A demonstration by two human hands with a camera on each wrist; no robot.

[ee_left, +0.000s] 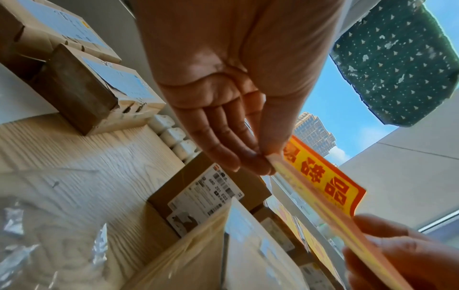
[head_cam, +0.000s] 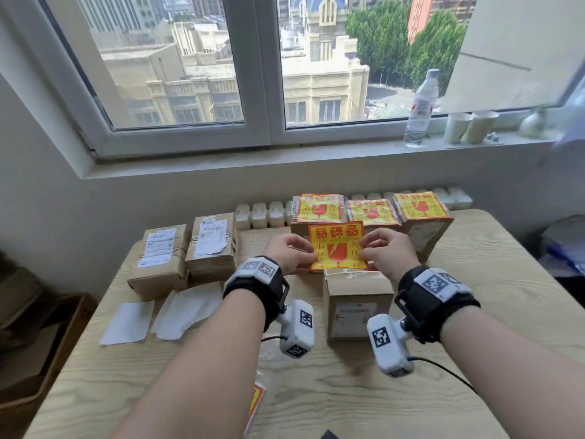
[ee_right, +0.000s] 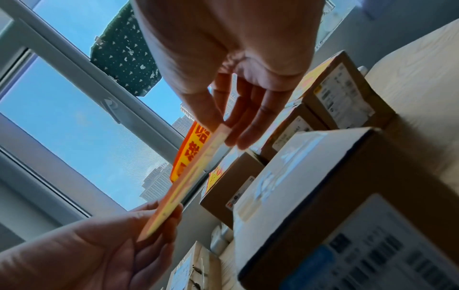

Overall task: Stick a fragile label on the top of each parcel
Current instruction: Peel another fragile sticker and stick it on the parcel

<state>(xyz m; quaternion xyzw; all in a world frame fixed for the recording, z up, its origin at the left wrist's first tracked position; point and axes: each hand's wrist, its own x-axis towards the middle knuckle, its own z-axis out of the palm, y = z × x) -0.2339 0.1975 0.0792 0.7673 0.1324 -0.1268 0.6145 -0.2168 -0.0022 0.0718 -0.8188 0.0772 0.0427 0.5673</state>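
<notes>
1. We hold one label [head_cam: 337, 245] in the air with both hands. The left hand [head_cam: 288, 252] pinches its left edge and the right hand [head_cam: 381, 248] pinches its right edge, printed side up.
2. The label hangs above the box [head_cam: 357, 301] that stands in front of us on the table [head_cam: 493, 280]. It does not touch the box yet.
3. Three boxes at the back [head_cam: 372, 213] already carry a label. Two boxes at the left [head_cam: 186, 248] have none, so we judge the task is about half done.
4. To do this step well, we should keep the label stretched and level, and line it up with the top of the box.
5. We should lay one edge first, then smooth across, so no wrinkles form.
6. Whether the backing is already off, we cannot tell.
</notes>
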